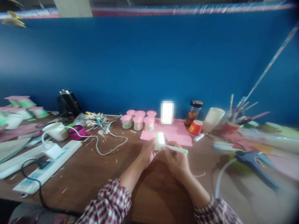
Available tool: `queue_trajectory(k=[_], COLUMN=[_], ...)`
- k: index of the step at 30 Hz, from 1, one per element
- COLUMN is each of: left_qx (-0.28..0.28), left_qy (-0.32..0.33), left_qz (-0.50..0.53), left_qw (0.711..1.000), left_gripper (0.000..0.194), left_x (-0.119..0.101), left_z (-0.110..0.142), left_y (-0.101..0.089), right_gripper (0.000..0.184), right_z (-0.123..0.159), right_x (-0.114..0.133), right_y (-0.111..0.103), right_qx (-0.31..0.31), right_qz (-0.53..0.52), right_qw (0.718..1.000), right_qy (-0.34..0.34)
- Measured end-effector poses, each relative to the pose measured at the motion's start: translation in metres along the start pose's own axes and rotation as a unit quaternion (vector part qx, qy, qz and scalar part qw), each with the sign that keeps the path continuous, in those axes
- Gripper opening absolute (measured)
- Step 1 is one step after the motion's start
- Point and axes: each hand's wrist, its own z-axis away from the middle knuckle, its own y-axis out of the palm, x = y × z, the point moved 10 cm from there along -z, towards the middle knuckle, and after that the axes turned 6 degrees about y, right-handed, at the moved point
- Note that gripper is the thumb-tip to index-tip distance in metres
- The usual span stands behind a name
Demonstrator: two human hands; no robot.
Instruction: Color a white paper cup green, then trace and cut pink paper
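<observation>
My left hand (147, 154) is closed around a small white cup-like piece (158, 141), held above the table in front of me. In my right hand (179, 161) is a slim white marker (177, 149) with a green end pointing right. Its other end meets the side of the white piece or lies very close; the fingers hide the exact contact. Just beyond my hands lies a sheet of pink paper (179, 133). Left of that sheet stand several small white cups with green marks and round pink tops (138, 119).
A bright blurred-out rectangle (167, 112) stands behind the pink paper. To the right are a dark-lidded jar (194, 113), a red paper cup (195, 128), a pale cup (213, 120) and a glue gun (255, 166). A power strip (67, 158) and cables (116, 153) lie left.
</observation>
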Motion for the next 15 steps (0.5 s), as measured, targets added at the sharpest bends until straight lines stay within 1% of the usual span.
queue_trajectory(k=[5,15], left_qx=[-0.005,0.003], left_qy=[0.003,0.008], left_qz=[-0.004,-0.001], left_qw=[1.0,1.0], left_gripper=[0.042,0.044], left_x=[-0.0012,-0.0019], left_z=[0.0006,0.0], left_y=[-0.0007,0.0015], right_gripper=[0.021,0.023], right_z=[-0.0002,-0.0008], right_x=[-0.0008,-0.002], right_y=[-0.0011,-0.0006], right_qx=[-0.005,-0.004], right_qz=[0.005,0.005], right_qw=[1.0,1.0], right_qy=[0.007,0.012])
